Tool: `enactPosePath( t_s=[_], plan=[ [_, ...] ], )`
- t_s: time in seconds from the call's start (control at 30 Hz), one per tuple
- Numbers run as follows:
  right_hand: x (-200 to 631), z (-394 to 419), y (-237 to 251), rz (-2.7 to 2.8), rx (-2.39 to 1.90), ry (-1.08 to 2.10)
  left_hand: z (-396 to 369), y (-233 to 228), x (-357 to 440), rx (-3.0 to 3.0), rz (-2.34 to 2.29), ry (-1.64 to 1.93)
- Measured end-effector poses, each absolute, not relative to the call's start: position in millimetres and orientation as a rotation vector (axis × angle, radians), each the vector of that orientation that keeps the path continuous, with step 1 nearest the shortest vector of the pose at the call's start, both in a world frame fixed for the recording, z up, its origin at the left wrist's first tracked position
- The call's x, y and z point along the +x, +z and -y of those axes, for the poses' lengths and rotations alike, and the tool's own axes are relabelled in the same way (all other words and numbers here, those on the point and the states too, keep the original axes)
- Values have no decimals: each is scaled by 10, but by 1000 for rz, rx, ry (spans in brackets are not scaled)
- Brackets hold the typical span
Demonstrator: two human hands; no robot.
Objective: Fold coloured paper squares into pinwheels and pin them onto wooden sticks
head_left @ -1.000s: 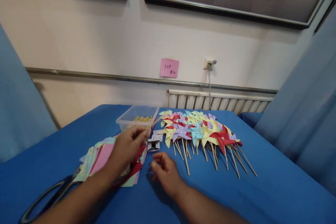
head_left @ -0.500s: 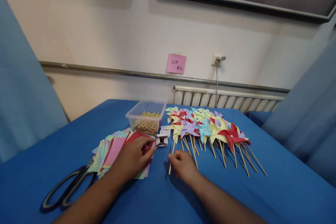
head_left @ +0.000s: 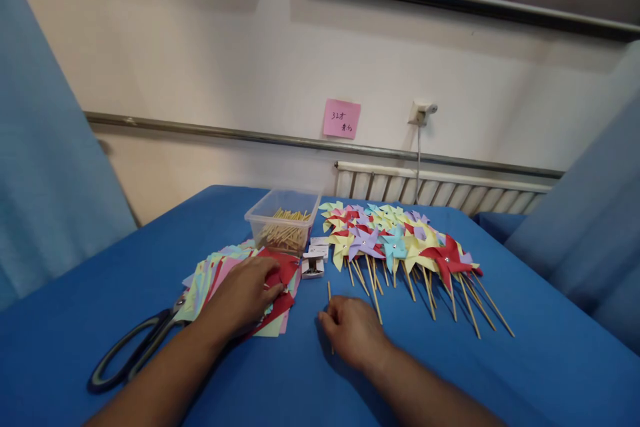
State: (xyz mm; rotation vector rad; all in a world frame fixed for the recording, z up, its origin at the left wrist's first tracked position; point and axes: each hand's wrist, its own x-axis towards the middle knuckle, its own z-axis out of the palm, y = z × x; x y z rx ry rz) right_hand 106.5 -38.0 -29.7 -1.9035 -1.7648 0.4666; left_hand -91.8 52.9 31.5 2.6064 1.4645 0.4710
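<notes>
My left hand (head_left: pixel 253 293) is curled over the paper stack, its thumb and fingers closed on a red paper pinwheel (head_left: pixel 285 270) with folded blades. Under it lies a fanned pile of coloured paper sheets (head_left: pixel 220 273). On the blue cloth to the right, my right hand (head_left: pixel 353 330) pinches a thin wooden stick (head_left: pixel 329 290); one end shows above the fingers and a bit below. Beyond the hands, between them, a small open white box (head_left: pixel 313 267) holds tiny dark items too small to name.
A clear plastic tub (head_left: pixel 257 219) of wooden sticks stands behind the paper. Many finished pinwheels (head_left: pixel 395 247) on sticks lie in rows at the right. Large scissors (head_left: pixel 155 333) rest by my left forearm. A radiator (head_left: pixel 440 193) runs along the wall.
The red paper under my left hand now shows as a spread pinwheel, and that hand has shifted slightly left. My right hand has moved a little down with the stick, now apart from the yellow pinwheel.
</notes>
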Motion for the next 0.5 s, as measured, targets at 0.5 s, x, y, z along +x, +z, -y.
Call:
enactPosePath(
  t_s=[0.5],
  plan=[
    [1148, 114, -434, 1032, -1275, 1158, -543, 296, -956, 2541, -1392, 428]
  ],
)
